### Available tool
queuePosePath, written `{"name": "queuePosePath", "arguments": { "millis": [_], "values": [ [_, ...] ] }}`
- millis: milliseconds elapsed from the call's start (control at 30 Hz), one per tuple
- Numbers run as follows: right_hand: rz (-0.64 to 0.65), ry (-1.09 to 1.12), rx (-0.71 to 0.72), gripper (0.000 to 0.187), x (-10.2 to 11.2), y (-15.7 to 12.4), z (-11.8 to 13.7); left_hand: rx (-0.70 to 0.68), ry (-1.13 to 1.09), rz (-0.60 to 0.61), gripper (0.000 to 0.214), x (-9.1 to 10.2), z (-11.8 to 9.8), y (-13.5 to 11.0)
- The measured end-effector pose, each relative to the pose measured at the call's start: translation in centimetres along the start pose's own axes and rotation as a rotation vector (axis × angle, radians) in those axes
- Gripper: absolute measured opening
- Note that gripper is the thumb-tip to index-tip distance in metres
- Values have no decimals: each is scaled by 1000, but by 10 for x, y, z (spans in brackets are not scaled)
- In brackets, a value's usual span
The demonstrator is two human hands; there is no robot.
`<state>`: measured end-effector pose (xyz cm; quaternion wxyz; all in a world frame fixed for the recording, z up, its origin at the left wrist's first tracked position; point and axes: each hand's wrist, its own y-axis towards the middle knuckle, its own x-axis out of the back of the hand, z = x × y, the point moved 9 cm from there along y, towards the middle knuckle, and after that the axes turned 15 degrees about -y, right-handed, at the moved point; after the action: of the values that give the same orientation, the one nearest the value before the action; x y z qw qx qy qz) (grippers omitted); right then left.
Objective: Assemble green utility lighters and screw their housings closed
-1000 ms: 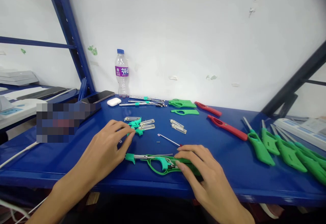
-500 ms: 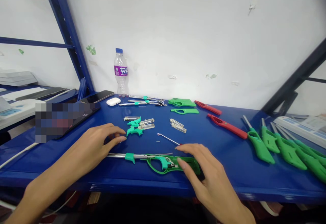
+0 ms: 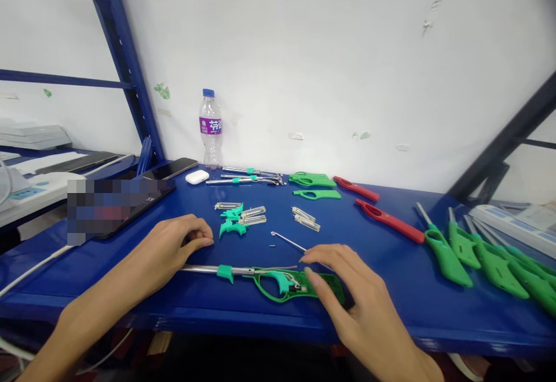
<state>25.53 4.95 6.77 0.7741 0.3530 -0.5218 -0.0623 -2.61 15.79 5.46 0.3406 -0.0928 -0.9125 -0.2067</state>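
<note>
My left hand (image 3: 180,244) rests on the blue table with its fingers curled and thumb tip against them; whatever they hold, if anything, is hidden. Below it lies the metal tube of an opened lighter, its teal collar (image 3: 225,273) midway along. The tube leads into a green half shell (image 3: 332,286), where a teal trigger (image 3: 283,282) and thin wires sit. My right hand (image 3: 358,292) hovers over the shell's right end, thumb and forefinger apart. A thin metal rod (image 3: 286,239) runs beneath its fingers. A tiny pin (image 3: 272,246) lies near the rod.
Teal triggers (image 3: 233,228) and clear fuel tanks (image 3: 307,222) lie mid-table. Behind are lighter tubes (image 3: 237,180), green shells (image 3: 317,195) and red shells (image 3: 391,221). Several assembled green lighters (image 3: 449,257) lie right. A bottle (image 3: 211,133), earbud case (image 3: 197,177) and phones (image 3: 171,168) stand or lie left.
The fingers of my left hand have curled in and closed against the thumb. My right hand stays nearly still. The whole view has shifted slightly.
</note>
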Motion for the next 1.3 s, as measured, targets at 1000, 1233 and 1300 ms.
{"name": "queuePosePath", "arguments": {
  "millis": [1000,1233,1300],
  "values": [
    [-13,-303,528,31,-42,96,27,-56,-352,-319,31,-5,-41,-14],
    [-109,-169,594,15,-33,84,50,-19,-472,-333,34,-14,-55,-18],
    [-117,-155,588,12,-32,84,49,-9,-500,-330,34,-16,-58,-18]
  ]
}}
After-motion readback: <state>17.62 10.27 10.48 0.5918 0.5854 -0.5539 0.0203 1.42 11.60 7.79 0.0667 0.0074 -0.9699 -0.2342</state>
